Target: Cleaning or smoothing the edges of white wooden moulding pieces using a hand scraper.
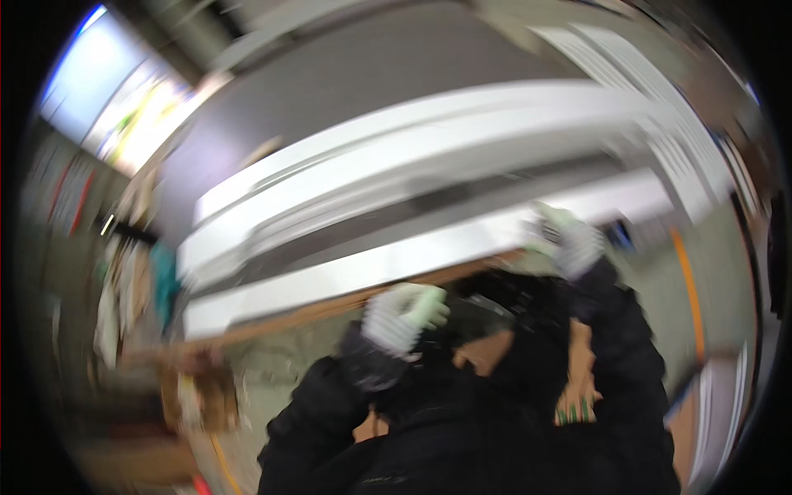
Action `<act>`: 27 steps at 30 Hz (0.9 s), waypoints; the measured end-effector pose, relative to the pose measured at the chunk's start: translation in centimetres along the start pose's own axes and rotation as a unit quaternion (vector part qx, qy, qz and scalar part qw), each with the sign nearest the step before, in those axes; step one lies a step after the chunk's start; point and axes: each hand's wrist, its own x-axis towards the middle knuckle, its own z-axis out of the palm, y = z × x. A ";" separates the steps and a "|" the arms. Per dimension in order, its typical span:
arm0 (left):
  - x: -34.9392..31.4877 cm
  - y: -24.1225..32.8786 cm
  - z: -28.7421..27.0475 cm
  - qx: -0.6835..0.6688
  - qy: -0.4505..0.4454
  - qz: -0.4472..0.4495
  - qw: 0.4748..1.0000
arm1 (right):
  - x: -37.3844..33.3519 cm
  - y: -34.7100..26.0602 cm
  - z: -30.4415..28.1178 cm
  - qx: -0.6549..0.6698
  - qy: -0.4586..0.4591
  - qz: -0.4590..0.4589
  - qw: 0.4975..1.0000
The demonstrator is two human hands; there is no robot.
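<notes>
My left hand point(403, 318), in a whitish glove with pale green fingertips, is just in front of the table's near edge. Its fingers curl in toward the thumb, and blur hides whatever may be in them. Over the right part of a long white strip point(371, 262), my right hand point(569, 239) wears the same kind of glove; thumb and fingers look apart, and contact with the strip is unclear. Behind this strip lies a long white grooved panel or frame point(396, 148), with a dark gap between the two.
The grey tabletop point(330, 70) stretches away beyond the panel, and its brown edge runs along my front. White ribbed strips point(643, 74) cross at the far right. A teal cloth point(164, 280) hangs at the left, near a cardboard box point(198, 396). An orange line point(690, 289) marks the floor.
</notes>
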 end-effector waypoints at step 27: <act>7.4 -0.3 -6.3 0.628 -0.062 0.453 0.630 | -7.7 22.2 -11.1 -0.044 0.403 0.267 0.874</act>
